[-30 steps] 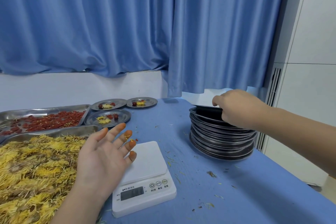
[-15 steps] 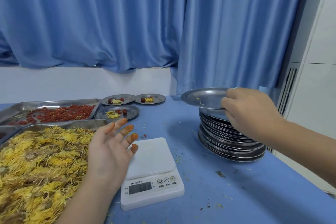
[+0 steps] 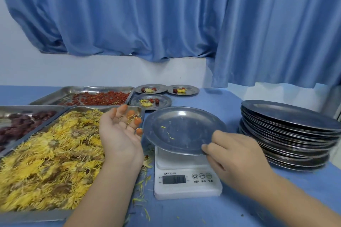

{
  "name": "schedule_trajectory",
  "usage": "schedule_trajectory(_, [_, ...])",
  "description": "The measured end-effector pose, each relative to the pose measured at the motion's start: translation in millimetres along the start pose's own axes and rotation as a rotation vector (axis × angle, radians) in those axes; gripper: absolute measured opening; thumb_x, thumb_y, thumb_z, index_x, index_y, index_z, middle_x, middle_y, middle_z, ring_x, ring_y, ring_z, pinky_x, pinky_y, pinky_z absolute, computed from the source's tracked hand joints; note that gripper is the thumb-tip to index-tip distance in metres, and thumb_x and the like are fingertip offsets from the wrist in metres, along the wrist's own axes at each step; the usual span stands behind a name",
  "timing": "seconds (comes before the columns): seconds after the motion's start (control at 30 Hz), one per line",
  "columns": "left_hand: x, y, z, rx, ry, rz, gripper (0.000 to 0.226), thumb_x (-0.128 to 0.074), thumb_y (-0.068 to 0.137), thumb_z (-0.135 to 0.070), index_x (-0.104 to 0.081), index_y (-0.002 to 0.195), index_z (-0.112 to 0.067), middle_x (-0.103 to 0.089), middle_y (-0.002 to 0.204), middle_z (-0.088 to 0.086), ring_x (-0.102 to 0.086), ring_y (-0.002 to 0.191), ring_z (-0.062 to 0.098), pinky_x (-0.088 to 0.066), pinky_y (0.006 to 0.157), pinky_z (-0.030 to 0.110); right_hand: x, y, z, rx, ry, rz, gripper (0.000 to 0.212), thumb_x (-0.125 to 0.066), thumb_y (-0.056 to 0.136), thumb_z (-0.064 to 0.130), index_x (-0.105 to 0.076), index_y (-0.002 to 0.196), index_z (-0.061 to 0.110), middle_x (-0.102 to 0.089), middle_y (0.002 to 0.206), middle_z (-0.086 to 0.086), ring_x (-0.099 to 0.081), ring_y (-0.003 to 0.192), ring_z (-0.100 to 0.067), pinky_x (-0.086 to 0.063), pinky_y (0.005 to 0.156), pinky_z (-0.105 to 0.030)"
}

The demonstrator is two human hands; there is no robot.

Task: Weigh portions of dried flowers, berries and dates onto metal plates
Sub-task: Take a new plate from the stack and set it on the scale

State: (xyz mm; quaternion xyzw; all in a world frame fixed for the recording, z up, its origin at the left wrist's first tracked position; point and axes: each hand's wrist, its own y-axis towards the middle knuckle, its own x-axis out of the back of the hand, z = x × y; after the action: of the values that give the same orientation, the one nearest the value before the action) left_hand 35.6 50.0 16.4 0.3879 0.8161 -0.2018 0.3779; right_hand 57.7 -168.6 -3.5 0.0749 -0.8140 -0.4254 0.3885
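My right hand (image 3: 234, 154) pinches the near rim of a round metal plate (image 3: 182, 130) that sits tilted over the white digital scale (image 3: 186, 180). A few yellow petals lie in the plate. My left hand (image 3: 120, 132) hovers palm up, fingers apart, at the right edge of the big tray of yellow dried flowers (image 3: 48, 162), with petals stuck to its orange-stained fingertips. A tray of red berries (image 3: 99, 97) lies behind, and a tray of dark dates (image 3: 20, 125) at the far left.
A tall stack of metal plates (image 3: 287, 134) stands at the right. Three filled plates (image 3: 150, 101) sit behind the scale. Loose petals litter the blue tablecloth (image 3: 212, 213). Blue curtains hang behind the table.
My right hand lifted the top plate off the stack and carried it left and down onto the scale. My left hand stayed by the flower tray, turning palm up.
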Motion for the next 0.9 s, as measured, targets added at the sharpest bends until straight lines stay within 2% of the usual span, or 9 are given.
schedule_trajectory(0.17, [0.6,2.4,0.7,-0.009,0.025,-0.043,0.033,-0.04,0.095,-0.039,-0.065,0.096,-0.018,-0.064,0.092,-0.001,-0.056,0.075,0.017,-0.039,0.062,0.03,-12.7,-12.6,0.0,-0.048,0.042,-0.002,0.02,-0.077,0.058,-0.004,-0.061,0.056,0.008,-0.046,0.054,-0.004,-0.04,0.042,-0.024,-0.037,0.034,-0.032])
schedule_trajectory(0.43, [2.5,5.2,1.2,-0.015,0.063,-0.053,0.035,-0.04,0.095,-0.042,-0.066,0.096,-0.019,-0.066,0.094,-0.001,-0.057,0.077,0.017,-0.038,0.064,0.03,-14.7,-19.8,-2.2,-0.05,0.095,0.058,0.023,-0.078,0.052,-0.006,-0.063,0.056,0.01,-0.047,0.054,-0.002,-0.041,0.042,-0.023,-0.036,0.035,-0.029])
schedule_trajectory(0.57, [3.2,3.9,1.5,-0.018,0.08,-0.042,0.036,-0.04,0.095,-0.043,-0.067,0.096,-0.019,-0.067,0.092,-0.001,-0.057,0.077,0.017,-0.039,0.064,0.03,-14.8,-19.9,1.5,-0.093,0.113,0.167,0.027,-0.084,0.047,-0.004,-0.067,0.06,0.014,-0.051,0.057,0.0,-0.046,0.042,-0.023,-0.039,0.034,-0.027])
schedule_trajectory(0.67, [3.1,2.8,2.0,-0.02,0.094,-0.039,0.036,-0.04,0.095,-0.042,-0.066,0.096,-0.018,-0.066,0.093,-0.001,-0.057,0.075,0.017,-0.038,0.062,0.029,-10.0,-23.5,3.1,-0.149,0.192,0.233,0.02,-0.086,0.06,0.006,-0.072,0.071,0.015,-0.059,0.068,0.001,-0.054,0.048,-0.022,-0.045,0.038,-0.03])
schedule_trajectory(0.77, [2.8,2.9,3.1,-0.014,0.108,-0.033,0.035,-0.04,0.095,-0.042,-0.066,0.097,-0.018,-0.065,0.095,0.0,-0.056,0.075,0.017,-0.038,0.06,0.029,0.9,-29.2,-0.5,-0.194,0.322,0.238,0.008,-0.076,0.079,0.024,-0.072,0.082,0.018,-0.061,0.079,0.004,-0.058,0.057,-0.018,-0.049,0.046,-0.031])
schedule_trajectory(0.9, [3.8,3.7,4.0,-0.014,0.121,-0.027,0.034,-0.042,0.094,-0.042,-0.066,0.097,-0.018,-0.064,0.093,0.0,-0.057,0.072,0.016,-0.039,0.059,0.028,13.7,-39.8,-8.3,-0.222,0.414,0.298,0.022,-0.055,0.086,0.042,-0.067,0.078,0.026,-0.05,0.069,0.014,-0.05,0.06,-0.007,-0.048,0.051,-0.029])
